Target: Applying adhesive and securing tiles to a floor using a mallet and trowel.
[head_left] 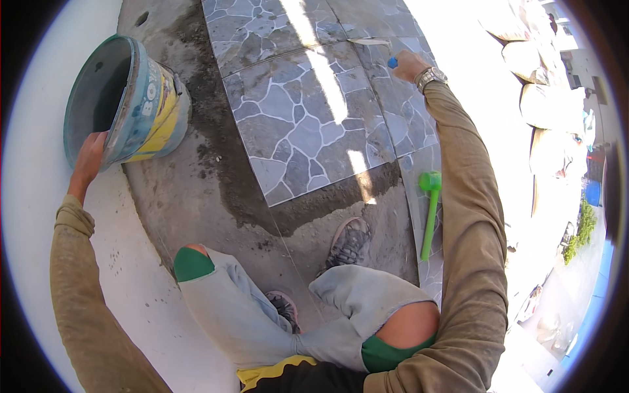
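Observation:
At the left, my left hand (90, 157) is closed on the near rim of a bucket (155, 108). The bucket is blue-green with a yellow band and leans over, its dark mouth facing left; what lies inside is hidden in shadow. My right hand (409, 65), with a watch on its wrist, grips the blue handle of a trowel (370, 42) at the far right. Its thin blade points left, over the joint between floor tiles. Below it lies a stone-patterned grey tile (301, 137) with white vein lines.
A green mallet (429, 209) rests on tiles right of my feet. Dark wet mortar (246, 203) borders the tile's left and near edges. A white wall (124, 262) runs along the left. Stacked sacks (544, 105) stand at the right, and a thin line crosses the concrete (288, 252).

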A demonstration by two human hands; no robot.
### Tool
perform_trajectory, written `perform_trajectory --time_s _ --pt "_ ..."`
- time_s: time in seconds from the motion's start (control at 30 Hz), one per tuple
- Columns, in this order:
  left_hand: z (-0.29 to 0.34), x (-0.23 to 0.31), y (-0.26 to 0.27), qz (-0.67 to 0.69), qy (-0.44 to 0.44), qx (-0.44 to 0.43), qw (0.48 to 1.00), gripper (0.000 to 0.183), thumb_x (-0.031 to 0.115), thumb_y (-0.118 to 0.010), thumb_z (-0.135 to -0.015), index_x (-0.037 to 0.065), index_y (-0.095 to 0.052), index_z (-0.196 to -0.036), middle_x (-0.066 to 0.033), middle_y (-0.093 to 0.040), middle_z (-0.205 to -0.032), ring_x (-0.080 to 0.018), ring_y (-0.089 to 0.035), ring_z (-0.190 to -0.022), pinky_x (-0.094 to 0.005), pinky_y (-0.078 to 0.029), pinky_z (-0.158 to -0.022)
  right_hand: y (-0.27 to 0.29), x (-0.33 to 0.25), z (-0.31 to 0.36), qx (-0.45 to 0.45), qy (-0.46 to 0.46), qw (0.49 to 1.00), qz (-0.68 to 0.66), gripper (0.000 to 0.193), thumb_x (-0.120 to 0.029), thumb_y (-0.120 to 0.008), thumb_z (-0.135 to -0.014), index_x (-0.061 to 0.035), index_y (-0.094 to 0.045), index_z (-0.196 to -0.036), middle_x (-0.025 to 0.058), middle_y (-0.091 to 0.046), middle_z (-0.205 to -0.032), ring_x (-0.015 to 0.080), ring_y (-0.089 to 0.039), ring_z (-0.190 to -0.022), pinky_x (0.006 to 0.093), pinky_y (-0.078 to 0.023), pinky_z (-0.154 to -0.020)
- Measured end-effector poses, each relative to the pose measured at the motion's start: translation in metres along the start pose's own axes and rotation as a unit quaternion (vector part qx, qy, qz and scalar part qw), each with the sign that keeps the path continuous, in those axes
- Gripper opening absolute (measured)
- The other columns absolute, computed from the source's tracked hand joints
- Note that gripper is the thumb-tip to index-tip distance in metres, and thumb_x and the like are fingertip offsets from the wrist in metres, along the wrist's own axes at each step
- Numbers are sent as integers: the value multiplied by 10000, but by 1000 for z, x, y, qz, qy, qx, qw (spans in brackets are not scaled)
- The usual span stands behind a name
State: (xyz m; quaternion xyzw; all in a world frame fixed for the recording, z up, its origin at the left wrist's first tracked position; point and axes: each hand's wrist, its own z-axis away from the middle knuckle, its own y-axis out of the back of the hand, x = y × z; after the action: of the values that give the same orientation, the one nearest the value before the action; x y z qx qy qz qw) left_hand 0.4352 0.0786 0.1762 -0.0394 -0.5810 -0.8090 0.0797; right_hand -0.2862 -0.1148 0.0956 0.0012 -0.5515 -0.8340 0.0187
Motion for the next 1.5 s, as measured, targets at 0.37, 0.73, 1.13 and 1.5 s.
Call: perform_trajectory --time_s 0.37,0.73,1.13,1.5 --pt "-6 -6 -2 -15 -10 -5 1000 492 309 -350 -1017 -15 -596 -1294 -260 -571 -1312 -400 -507 -1231 -405 -352 -1087 -14 19 49 -51 -28 994 -88 318 -146 -580 -827 81 -675 -1028 262 -719 -892 340 -731 -764 439 -559 -654" --pt "-35 -64 -13 70 40 1 997 533 377 -344 -1043 -3 -566 -1343 -213 -566 -1328 -335 -513 -1254 -362 -343 -1091 -75 92 190 -64 16 994 -91 208 -164 -604 -820 36 -616 -873 207 -649 -740 344 -643 -675 467 -497 -665" --pt "-45 -105 -13 190 102 7 976 660 471 -346 -1047 -18 -444 -1478 -145 -478 -1476 -265 -439 -1366 -332 -282 -1152 -80 120 373 -124 -66 981 -134 300 -188 -636 -872 22 -647 -1085 237 -693 -935 385 -701 -883 461 -523 -797" --pt "-43 -111 -11 212 98 -10 972 613 429 -343 -1062 -15 -458 -1468 -147 -494 -1437 -257 -454 -1338 -319 -301 -1134 -187 44 425 -8 -96 948 -303 311 -281 -644 -895 8 -607 -1002 281 -657 -814 465 -651 -754 506 -504 -709"
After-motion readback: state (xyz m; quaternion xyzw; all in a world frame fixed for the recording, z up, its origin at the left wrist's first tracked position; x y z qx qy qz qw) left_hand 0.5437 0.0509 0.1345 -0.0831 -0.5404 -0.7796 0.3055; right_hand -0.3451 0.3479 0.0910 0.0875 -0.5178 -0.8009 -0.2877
